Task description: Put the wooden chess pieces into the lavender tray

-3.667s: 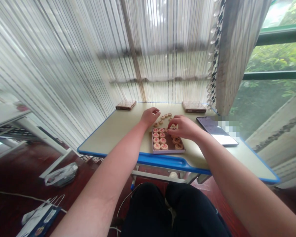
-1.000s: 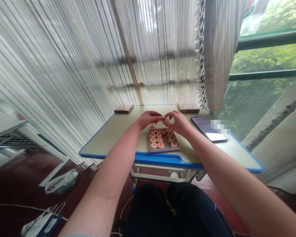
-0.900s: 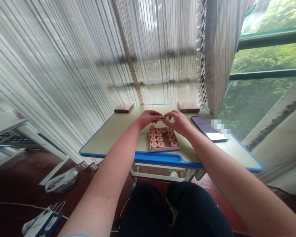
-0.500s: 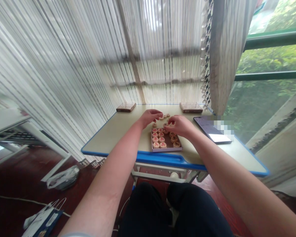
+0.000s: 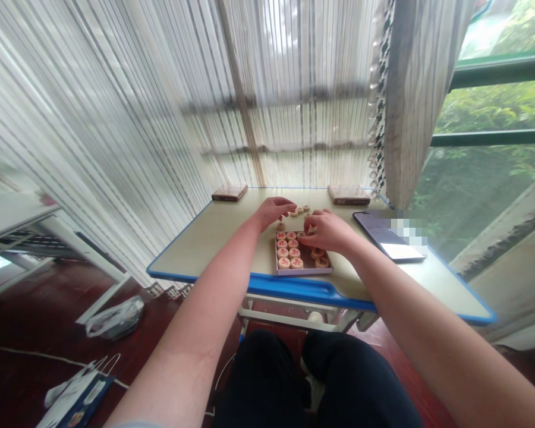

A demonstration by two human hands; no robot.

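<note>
You work over a smooth, pale table (image 5: 196,238) with a raised blue edge. The pieces are squat, round discs, pale like wood, with red or dark characters on top. A glossy, flat phone (image 5: 386,238) lies to the right.

Compared with half a second ago, your right hand (image 5: 329,232) is lower; the dark-marked piece (image 5: 301,235) has gone from the back rim to the third spot in the back row. Your thumb touches it, but you can't tell if your fingers pinch it. Your left hand (image 5: 271,213) hovers with thumb and fingers apart, near the loose pieces (image 5: 300,210) behind the box.

The shallow, lilac-walled box (image 5: 304,271) holds two columns of four red-marked pieces (image 5: 295,252) on its left. Dark-marked pieces (image 5: 321,262) line its right side, partly hidden by your hand, with bare floor between.
</note>
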